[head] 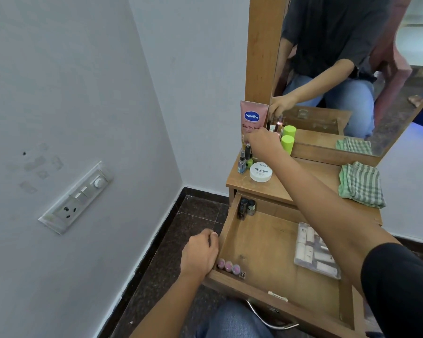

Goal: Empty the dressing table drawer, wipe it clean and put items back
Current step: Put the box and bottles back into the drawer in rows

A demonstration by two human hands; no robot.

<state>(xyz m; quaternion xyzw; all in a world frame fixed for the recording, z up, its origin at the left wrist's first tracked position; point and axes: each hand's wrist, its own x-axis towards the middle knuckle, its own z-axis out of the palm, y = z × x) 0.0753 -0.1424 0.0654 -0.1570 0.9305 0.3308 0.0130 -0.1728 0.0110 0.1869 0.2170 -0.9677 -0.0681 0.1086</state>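
Left hand (200,254) gripped the left wall of the open drawer (261,242), fingers curled over its top edge. Right hand (263,141) was extended above and behind the drawer, over the table top (310,174), fingers pointed down into a cluster of small bottles (244,159) at the foot of the pink Vaseline tube (252,117); whether it had hold of one could not be determined. Inside the drawer: two dark bottles (246,207) upright in the rear left corner, three pink-capped items (228,266) in the front left corner, and a clear pouch (314,250) of white tubes along the right side. Above the drawer, on the table top, lay a white nail polish jar (261,172), a green-capped bottle (288,143) and a folded striped cloth (360,184)
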